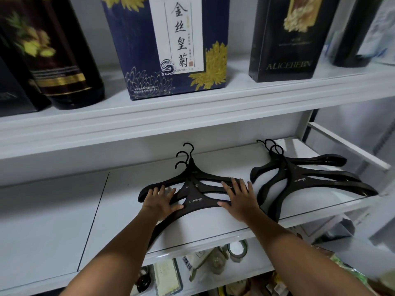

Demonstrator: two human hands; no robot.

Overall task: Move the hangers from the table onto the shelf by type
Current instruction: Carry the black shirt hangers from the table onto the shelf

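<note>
Head view: the stack of hangers (193, 196) lies flat on the white shelf (119, 212), three thin black ones fanned over each other. Their long axis runs left to right across the board and their hooks point to the far side. White lettering marks each neck. The lowest one is skewed, and its left arm slants toward the near edge beneath the forearm.

Both hands sit on top of this stack, one at each end of the axis. The left hand (161, 199) presses on the left arms and the right hand (239, 197) on the right arms. Fingers on both are straight and spread, palms down, and neither hand closes round anything. Each thumb reaches in toward the necks. Both hands look equally near the stack, so squaring it up or sliding it farther back looks like a two-handed push away from the body, with the left side probably needing more of the correction.

Just to the right, apart from the first pile, a second stack (303, 178) holds hangers with thicker, broader shoulders, also fanned with their hooks to the far side. So the two types appear sorted already.

On the upper shelf (192, 103) stand a dark bottle (64, 60), a blue box (136, 50) and a black box (275, 43).
</note>
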